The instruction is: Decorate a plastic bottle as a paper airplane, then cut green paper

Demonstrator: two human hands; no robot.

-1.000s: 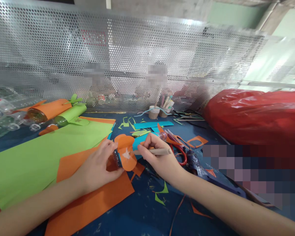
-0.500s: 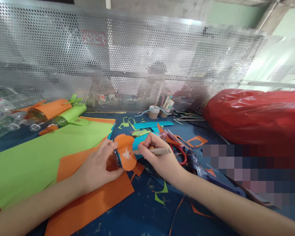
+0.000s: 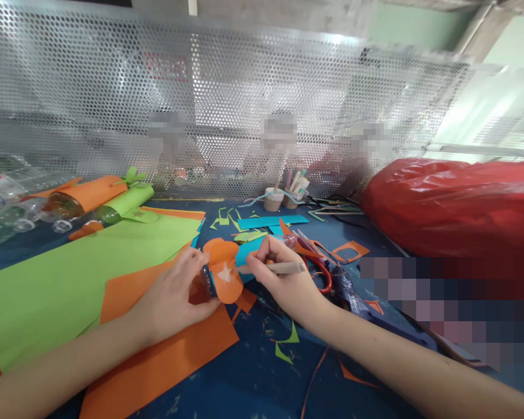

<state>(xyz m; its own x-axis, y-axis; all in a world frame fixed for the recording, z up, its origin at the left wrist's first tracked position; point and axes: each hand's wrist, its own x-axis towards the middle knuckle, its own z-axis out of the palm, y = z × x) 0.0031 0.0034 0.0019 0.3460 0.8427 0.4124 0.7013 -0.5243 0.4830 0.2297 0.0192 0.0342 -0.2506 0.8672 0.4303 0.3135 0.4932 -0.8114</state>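
Observation:
A plastic bottle wrapped in blue paper lies on its side between my hands. Around its near end sits an orange paper piece with rounded lobes and a whitish star on it. My left hand grips that end, thumb below and fingers above. Pinched in my right hand is a pen with a greyish-tan barrel, its tip pointing left at the star's edge. Whether the tip touches the paper I cannot tell. My right fingers hide part of the blue wrap.
Green paper and orange paper lie at left. Several clear bottles and a wrapped orange one stand behind. Red-handled scissors and a dark glue gun lie right, near a red bag. Perforated mesh backs the table.
The pen tip has shifted very slightly left toward the star. My left hand and the bottle have stayed in place. Another blurred figure shows more plainly behind the mesh at right.

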